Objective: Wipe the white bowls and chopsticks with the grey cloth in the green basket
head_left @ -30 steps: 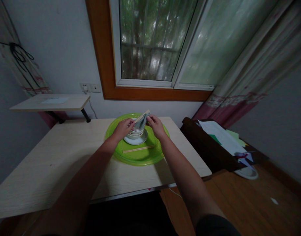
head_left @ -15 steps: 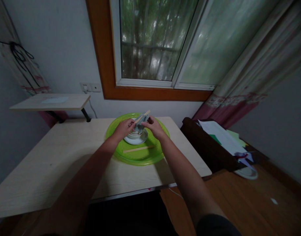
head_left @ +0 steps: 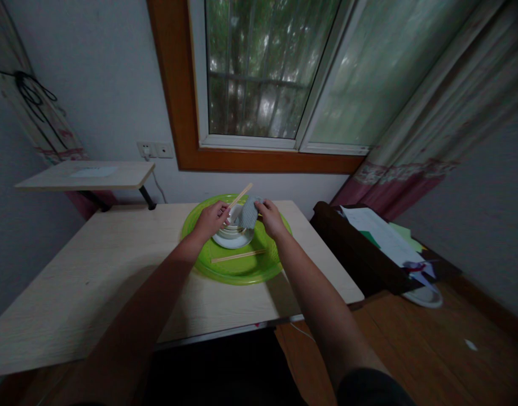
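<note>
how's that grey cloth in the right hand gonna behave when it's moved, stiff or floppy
The grey cloth is probably floppy, since it hangs down from the right hand. It's likely light too, looking small and thin.

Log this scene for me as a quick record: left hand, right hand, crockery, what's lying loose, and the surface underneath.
Left hand: the left hand grips pale chopsticks, far ends pointing up toward the window; exact count unclear
Right hand: the right hand holds a grey cloth by its edge
Crockery: stacked white bowls on a white plate
Loose: chopsticks on the tray, nearer the person than the plate
Surface: round green tray on a pale wooden table
</note>
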A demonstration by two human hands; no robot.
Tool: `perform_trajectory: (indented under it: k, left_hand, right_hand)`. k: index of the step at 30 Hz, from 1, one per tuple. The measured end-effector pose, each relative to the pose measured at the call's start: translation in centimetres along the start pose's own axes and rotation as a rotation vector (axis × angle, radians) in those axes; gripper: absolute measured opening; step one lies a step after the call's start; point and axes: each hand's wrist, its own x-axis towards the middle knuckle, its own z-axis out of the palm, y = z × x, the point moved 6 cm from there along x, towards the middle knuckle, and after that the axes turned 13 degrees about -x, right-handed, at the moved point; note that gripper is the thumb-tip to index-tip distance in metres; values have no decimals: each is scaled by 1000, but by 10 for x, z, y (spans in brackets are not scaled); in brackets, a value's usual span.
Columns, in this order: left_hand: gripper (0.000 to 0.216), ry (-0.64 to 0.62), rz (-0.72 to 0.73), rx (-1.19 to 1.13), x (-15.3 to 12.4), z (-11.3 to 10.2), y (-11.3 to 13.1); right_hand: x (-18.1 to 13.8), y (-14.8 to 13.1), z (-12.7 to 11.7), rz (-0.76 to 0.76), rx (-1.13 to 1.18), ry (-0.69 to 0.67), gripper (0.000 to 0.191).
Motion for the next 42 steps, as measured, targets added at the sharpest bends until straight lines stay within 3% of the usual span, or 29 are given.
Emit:
perform_trajectory:
  k: [4, 11, 17, 28, 31, 34, 37, 42]
  left_hand:
    - [23, -59, 11, -20, -1, 5, 0]
    - [30, -168, -13, -36, -2, 12, -2]
    - [35, -226, -84, -136, -5, 17, -6]
    - [23, -306, -88, -23, -10, 20, 11]
    - [25, -272, -22, 62, -8, 18, 14]
    - [30, -159, 86, 209, -4, 10, 18]
    - [32, -43, 102, 218, -2, 1, 16]
    - [27, 69, 121, 192, 0, -8, 12]
  right_hand:
    - [-3, -6, 0, 7, 97, 11, 48]
    - [-9, -17, 9, -13, 221, -117, 49]
    - [-8, -15, 11, -25, 161, -159, 46]
    - [-9, -19, 13, -72, 105, -149, 42]
    - [-9, -21, 9, -101, 94, -106, 42]
    - [-10, -23, 4, -109, 130, -63, 45]
    - [-7, -22, -1, -119, 158, -12, 48]
    - [-2, -17, -17, -201, 33, 210, 47]
